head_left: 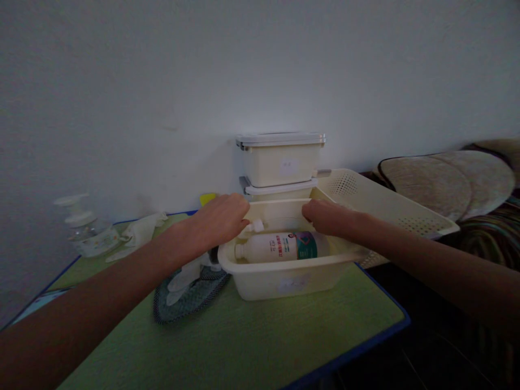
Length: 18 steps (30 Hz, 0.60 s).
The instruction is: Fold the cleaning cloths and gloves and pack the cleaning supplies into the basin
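A cream plastic tub (pixel 284 287) sits on the table, holding a white bottle (pixel 260 248) that lies on its side. The bottle has a green and white label with red lettering. A second white cap or nozzle (pixel 257 226) shows behind it. My left hand (pixel 221 219) closes over the tub's back left rim, fingertips turned away from view. At the back right rim, my right hand (pixel 327 215) is curled with its fingers closed on the edge. A grey-green mesh cloth (pixel 190 298) lies left of the tub, with a white glove-like item (pixel 184 279) on it.
Behind the tub, two lidded boxes (pixel 284 162) are stacked against the wall. A perforated cream basket (pixel 385 203) stands at the right, near a sofa cushion (pixel 447 184). On the left of the green table (pixel 252 346) are a pump bottle (pixel 91 233) and a white cloth (pixel 142 228).
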Tool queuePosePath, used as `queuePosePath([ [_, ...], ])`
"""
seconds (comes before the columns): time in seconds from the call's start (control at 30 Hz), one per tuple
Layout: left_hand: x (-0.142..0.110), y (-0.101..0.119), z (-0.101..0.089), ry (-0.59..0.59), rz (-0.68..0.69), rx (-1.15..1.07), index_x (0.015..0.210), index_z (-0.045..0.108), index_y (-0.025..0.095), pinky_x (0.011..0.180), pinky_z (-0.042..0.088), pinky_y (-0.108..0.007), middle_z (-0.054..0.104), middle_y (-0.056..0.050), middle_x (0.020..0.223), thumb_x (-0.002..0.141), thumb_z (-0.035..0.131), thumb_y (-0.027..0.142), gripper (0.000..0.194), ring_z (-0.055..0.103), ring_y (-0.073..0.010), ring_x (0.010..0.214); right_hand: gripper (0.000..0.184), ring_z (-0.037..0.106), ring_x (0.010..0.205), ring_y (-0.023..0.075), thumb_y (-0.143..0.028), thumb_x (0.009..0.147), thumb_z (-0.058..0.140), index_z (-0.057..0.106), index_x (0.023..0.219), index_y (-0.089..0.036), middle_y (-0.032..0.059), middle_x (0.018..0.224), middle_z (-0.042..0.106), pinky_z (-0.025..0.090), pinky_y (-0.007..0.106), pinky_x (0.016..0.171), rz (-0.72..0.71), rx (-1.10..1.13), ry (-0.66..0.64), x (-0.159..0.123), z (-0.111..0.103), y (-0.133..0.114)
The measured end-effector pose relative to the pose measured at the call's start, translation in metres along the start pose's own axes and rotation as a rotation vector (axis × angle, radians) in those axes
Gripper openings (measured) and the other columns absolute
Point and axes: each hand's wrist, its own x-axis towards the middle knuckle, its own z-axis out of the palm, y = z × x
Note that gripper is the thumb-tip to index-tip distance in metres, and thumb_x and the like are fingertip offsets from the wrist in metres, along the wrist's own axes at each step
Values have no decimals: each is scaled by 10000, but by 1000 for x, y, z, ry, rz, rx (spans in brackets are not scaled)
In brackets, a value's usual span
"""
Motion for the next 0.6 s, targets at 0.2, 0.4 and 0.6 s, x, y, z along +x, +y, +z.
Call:
queuePosePath([
  [0.2,-23,-3,0,68,-36,-58,935,612,131,754,449,-330,615,-99,940,863,423,321,276,583,-230,882,174,580,675,144,-33,744,491,642,782,-111,103,790,632,395,245,620,15,-5,-16,-6,-5,-3],
  [0.4,-58,1,9,47,134,-294,1179,505,192,948,373,-337,494,-103,1259,889,362,458,419,462,-218,1153,215,584,697,162,-177,842,463,654,755,-125,92,779,648,386,258,615,-106,125,7,-19,-12,-5],
  [0.6,-63,10,21,-35,305,-398,1142,533,208,1022,296,-361,508,-86,1258,899,385,399,343,358,-215,1249,342,564,660,127,-358,888,428,668,821,-124,48,738,648,408,224,608,-481,572,-199,-36,-29,-11],
])
